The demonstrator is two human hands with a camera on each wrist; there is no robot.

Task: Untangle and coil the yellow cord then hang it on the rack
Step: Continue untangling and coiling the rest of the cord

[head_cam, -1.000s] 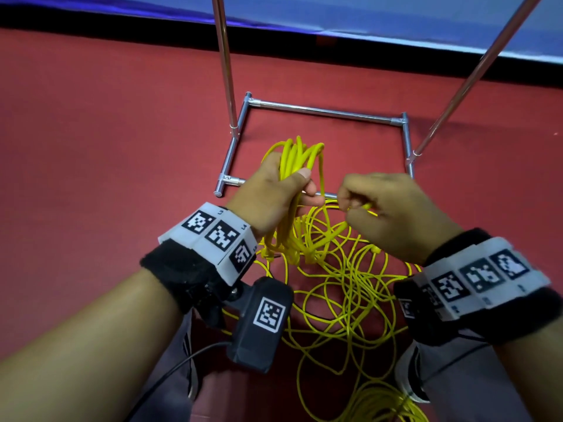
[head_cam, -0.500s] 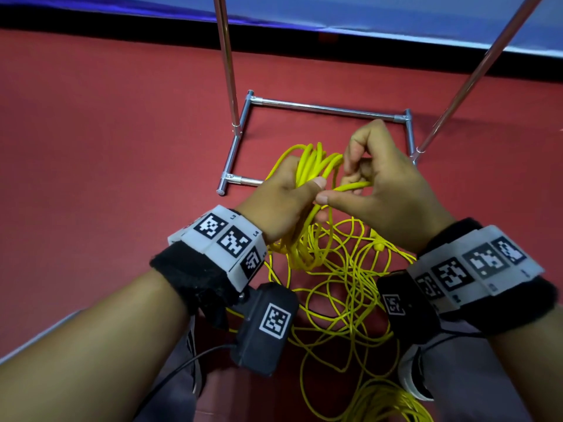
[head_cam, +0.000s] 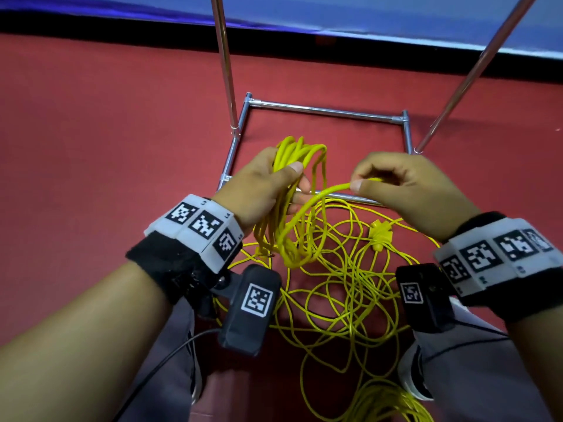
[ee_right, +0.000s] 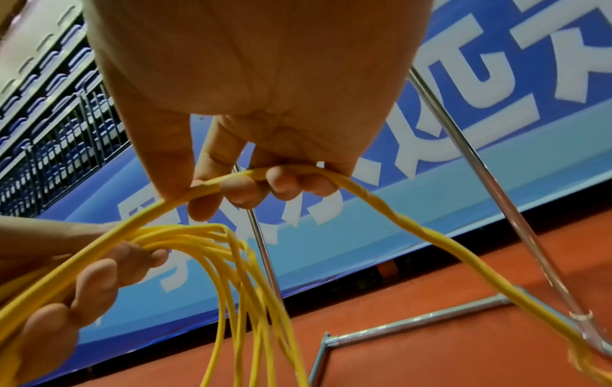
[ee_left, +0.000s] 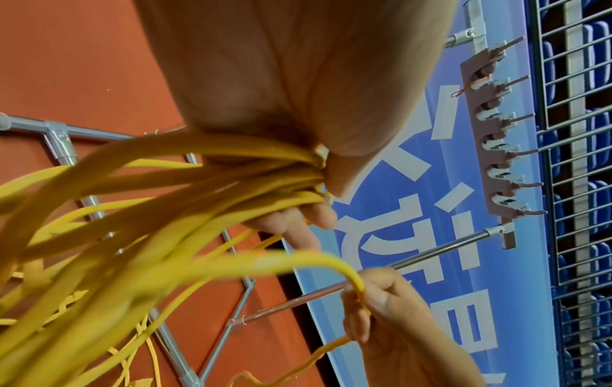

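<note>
Head, my left hand [head_cam: 262,184]: my fingers and thumb are curled round a bunch of gathered loops of the yellow cord [head_cam: 320,257]; the loops stand up above my fist and hang down below it, just over the near bar of the rack [head_cam: 323,110]
Head, my right hand [head_cam: 402,190]: right of the left, near it but apart; thumb and forefinger pinch a single strand that arcs left and down toward the bunch
Head, loose cord: the rest lies in tangled loops on the red floor [head_cam: 106,132] between my wrists and nearer to me; a small knotted lump sits in it just below my right hand; more heaps at the near right
Head, rack: its rectangular metal base rests on the floor beyond my hands; two poles rise from its left and right sides

Left wrist, my left hand [ee_left: 298,78]: closed tight on many strands of yellow cord [ee_left: 185,188], which fan out to the left; my right hand [ee_left: 390,314] shows lower down, nipping one strand
Left wrist, hooks [ee_left: 496,125]: a brown strip with a row of pegs is fixed across the rack's poles, before a blue banner [ee_left: 430,199]

Right wrist, my right hand [ee_right: 258,86]: one strand of yellow cord [ee_right: 331,178] runs across my curled fingertips and droops either side; my left hand [ee_right: 66,275] grips the bunch at lower left; the rack [ee_right: 414,323] base lies on the floor to the right
</note>
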